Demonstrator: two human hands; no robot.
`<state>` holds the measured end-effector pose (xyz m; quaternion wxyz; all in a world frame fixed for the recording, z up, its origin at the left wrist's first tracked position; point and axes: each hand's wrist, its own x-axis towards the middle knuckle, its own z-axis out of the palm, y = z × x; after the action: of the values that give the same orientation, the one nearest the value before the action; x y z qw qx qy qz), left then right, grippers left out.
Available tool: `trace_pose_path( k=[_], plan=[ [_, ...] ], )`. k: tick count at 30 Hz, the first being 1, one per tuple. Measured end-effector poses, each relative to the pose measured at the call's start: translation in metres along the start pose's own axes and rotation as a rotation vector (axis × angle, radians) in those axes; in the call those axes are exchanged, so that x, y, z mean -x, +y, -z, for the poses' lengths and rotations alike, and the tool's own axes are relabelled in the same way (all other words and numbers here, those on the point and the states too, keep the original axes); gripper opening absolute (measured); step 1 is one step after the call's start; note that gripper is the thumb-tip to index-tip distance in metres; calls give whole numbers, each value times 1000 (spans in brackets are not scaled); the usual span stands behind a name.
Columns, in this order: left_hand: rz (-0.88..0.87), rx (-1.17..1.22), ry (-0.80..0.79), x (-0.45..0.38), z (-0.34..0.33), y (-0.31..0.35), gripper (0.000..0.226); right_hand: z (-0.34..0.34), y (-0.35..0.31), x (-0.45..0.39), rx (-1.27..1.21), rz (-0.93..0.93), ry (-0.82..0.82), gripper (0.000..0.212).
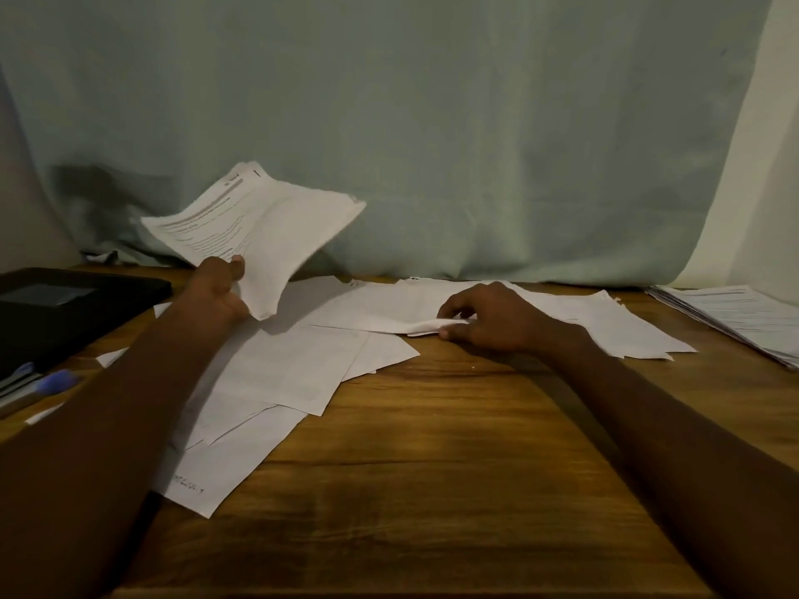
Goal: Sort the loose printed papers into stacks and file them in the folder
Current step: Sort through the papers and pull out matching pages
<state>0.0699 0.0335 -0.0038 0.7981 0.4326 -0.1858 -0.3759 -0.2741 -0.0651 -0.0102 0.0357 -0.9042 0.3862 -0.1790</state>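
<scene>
While unreadably blurred, print on sheets (255, 218) in left hand (218, 289); right hand (484, 317) pinching paper (426, 325).

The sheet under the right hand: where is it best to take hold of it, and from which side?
Grip the sheet at its near edge, coming from the front. That edge already curls up off the table where the right hand pinches it, so a thumb can slide under. Its other edges lie flat among overlapping papers, giving little to catch.
</scene>
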Motion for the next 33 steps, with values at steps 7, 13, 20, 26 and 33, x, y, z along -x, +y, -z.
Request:
trace_pose_path(
  k=[7,13,20,26,33],
  plan=[
    [-82,34,-178,4,1,-2,37,11,-4,-4,-323,-99,618,19],
    [-92,18,-324,3,-15,-7,26,39,5,-2,-1384,-430,688,18],
    [-95,34,-422,9,-21,-7,30,37,5,-3,-1577,-419,580,28],
    [-121,23,-493,10,-21,-6,30,36,13,-6,-1597,-442,555,36],
    [-159,82,-438,9,-19,-4,36,43,-4,0,-1223,-234,937,25]
  ],
)
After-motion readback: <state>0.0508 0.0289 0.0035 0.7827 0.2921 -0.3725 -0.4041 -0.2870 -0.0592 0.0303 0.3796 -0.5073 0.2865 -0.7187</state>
